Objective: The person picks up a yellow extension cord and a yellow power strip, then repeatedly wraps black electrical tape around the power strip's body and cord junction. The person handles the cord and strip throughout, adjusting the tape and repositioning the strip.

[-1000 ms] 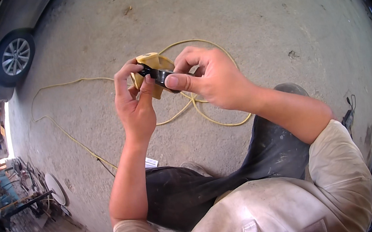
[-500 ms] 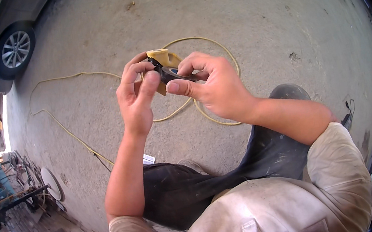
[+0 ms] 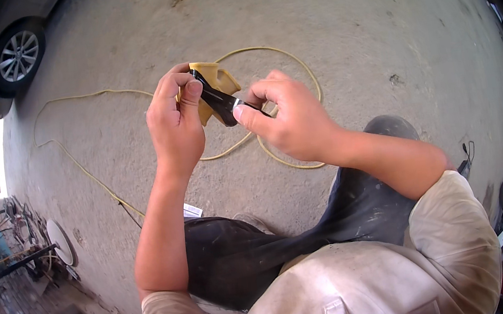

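Note:
My left hand (image 3: pixel 174 110) grips a yellow plastic piece (image 3: pixel 207 72) with flared, curved edges, its thumb pressed on the near side. A glossy strip of black electrical tape (image 3: pixel 217 101) runs slantwise across the front of this piece, from the left thumb toward my right hand (image 3: pixel 290 110). The right thumb and fingers pinch the tape roll, which is turned nearly edge-on and mostly hidden. Both hands are held up in front of me, above the concrete floor.
A thin yellow hose or cable (image 3: pixel 315 78) lies looped on the concrete floor (image 3: pixel 343 30) beneath my hands. A car wheel (image 3: pixel 18 55) stands at the far left. Tools and clutter surround a round pale disc (image 3: pixel 61 242) at left. A white paper (image 3: pixel 192 210) lies near my knee.
My hands have moved slightly apart, and a longer strip of black tape shows between them. The roll has turned, so its blue core no longer shows. More of the yellow piece is visible.

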